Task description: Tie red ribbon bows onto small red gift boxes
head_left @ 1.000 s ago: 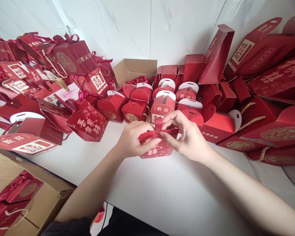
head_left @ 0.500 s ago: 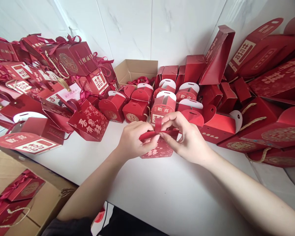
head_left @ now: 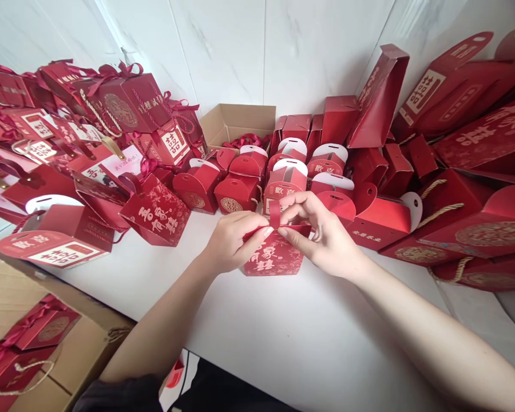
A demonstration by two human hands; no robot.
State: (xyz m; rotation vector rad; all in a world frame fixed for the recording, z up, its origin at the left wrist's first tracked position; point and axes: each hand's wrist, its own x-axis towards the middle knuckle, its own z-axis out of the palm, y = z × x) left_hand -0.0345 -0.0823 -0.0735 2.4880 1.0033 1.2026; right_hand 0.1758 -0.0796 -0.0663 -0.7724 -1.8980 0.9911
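Red box [head_left: 274, 263] sits on white table [head_left: 249, 332] b/w L hand [head_left: 234, 243], thumb & fingers gripping its top edge, & R hand [head_left: 332, 243], pinching it by upright loop [head_left: 274, 213], prob. to hold edges together.

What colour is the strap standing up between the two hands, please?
Dark red, clearest in the head view.

Single head view, worn on person's head, looks forward and down over the white bench [head_left: 257, 326] at close range, marble-patterned wall [head_left: 227, 51] facing it beyond, no second view sharing the scene
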